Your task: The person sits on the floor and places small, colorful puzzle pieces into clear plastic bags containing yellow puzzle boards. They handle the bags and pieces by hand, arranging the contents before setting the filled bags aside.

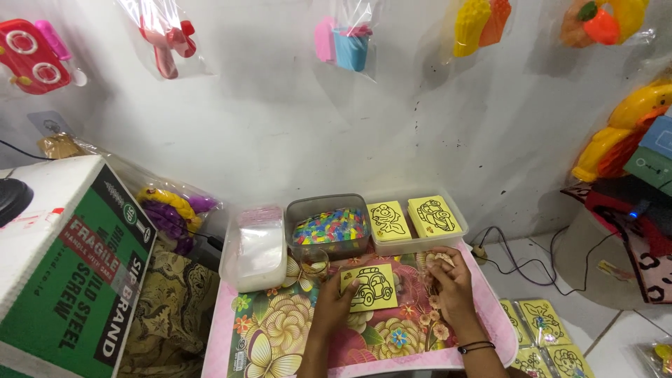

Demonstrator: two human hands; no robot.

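Floral table (280, 329) by white wall | left grip (334, 297) is pinching yellow card (369, 288) mid-table, flat | right grip (448, 280) is curling, contents unclear | I'm judging card light, bendy; edges best.

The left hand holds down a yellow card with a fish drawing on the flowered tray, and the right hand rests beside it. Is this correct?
Not quite. The head view shows that the yellow card under the left hand bears a car drawing, not a fish. The rest holds: the card lies on the flowered tray, and the right hand rests beside it.
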